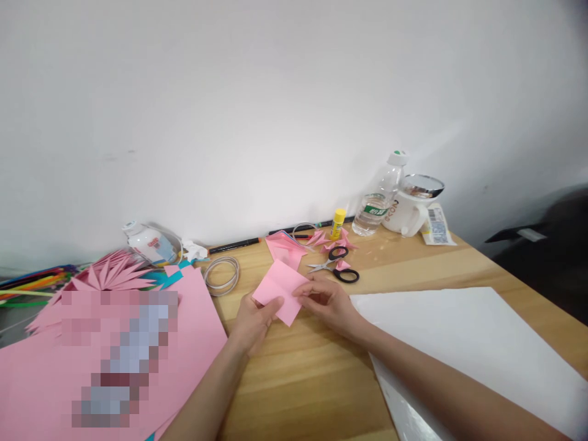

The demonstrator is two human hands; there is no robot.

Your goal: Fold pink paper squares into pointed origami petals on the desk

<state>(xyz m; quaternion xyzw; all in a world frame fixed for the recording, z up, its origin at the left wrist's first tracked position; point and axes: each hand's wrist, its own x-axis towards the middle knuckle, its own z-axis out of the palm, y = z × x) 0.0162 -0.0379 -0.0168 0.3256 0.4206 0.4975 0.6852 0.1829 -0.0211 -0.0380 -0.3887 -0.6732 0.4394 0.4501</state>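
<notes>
A small square of pink paper with a crease across it is held up over the wooden table. My left hand grips its left and lower edge, thumb on top. At the right corner, my right hand pinches the same paper between thumb and fingers. Just behind it lie more pink paper pieces. A pair of scissors with black handles rests beyond my right hand, its blades pointing left. Close to the scissors stands a yellow glue stick among small folded pink pieces.
Large pink sheets, partly pixelated, cover the left side, with a folded pink fan on them. A white bottle, a coiled cable and black markers lie by the wall. A water bottle and white mug stand back right; a white board lies right.
</notes>
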